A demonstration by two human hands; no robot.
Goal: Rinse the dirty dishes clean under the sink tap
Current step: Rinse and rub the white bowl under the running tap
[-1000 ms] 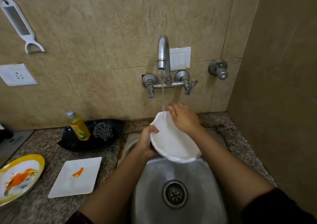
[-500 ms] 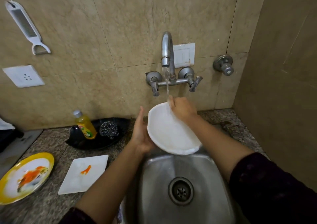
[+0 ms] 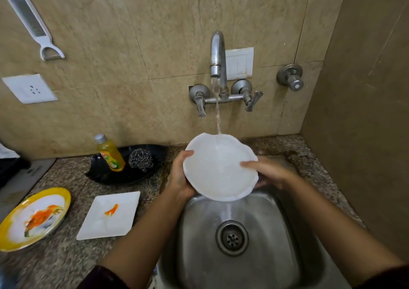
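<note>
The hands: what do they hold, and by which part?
The white plate, by its rim: left hand at the left edge, right hand at the right edge.

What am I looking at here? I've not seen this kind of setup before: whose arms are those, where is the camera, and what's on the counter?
There is no machine: these are a person's two bare arms, seen from one wide camera worn on their head, looking forward and down. The left hand and right hand grip opposite edges of a white plate, tilted under the running tap above the steel sink. Water runs off its lower edge toward the drain. On the granite counter to the left lie a square white plate with an orange smear and a yellow-rimmed plate with orange residue, both unwashed. Behind them a black dish holds a soap bottle and a steel scrubber.
</note>
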